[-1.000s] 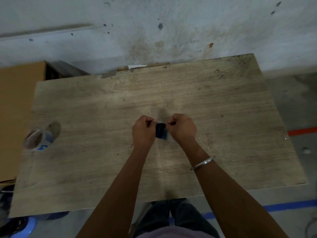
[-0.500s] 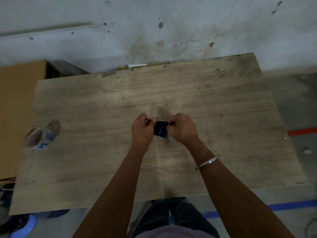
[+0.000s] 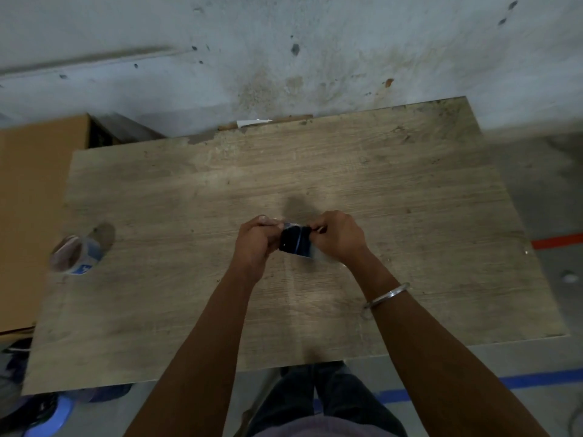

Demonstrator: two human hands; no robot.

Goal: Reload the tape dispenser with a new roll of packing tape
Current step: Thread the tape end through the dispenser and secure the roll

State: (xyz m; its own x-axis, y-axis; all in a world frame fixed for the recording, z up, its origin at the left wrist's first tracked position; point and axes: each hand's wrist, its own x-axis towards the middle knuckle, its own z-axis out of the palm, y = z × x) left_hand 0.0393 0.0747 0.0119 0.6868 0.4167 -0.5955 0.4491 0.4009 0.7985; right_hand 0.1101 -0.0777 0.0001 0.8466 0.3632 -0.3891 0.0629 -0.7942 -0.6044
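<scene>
Mid-worktop [image 3: 410, 200] | left hand [image 3: 257, 239] and right hand [image 3: 339, 236] fingers both pinch dark dispenser [image 3: 295, 242] | spare roll [image 3: 74, 255] far left | steady body, thread tape straight, likely

Both bare forearms came in from the near edge and converged toward centre, hands close together but not touching. Left hand [image 3: 256, 239] had its fingers curled, knuckles up, thumb and fingertips pinching the left edge of the small dark blue-black object [image 3: 295, 241]. Right hand [image 3: 339, 234] was curled the same way, pinching the right edge. Right wrist wore a thin silver metal bangle [image 3: 386, 294]. Wrists were level, elbows out of frame.
</scene>
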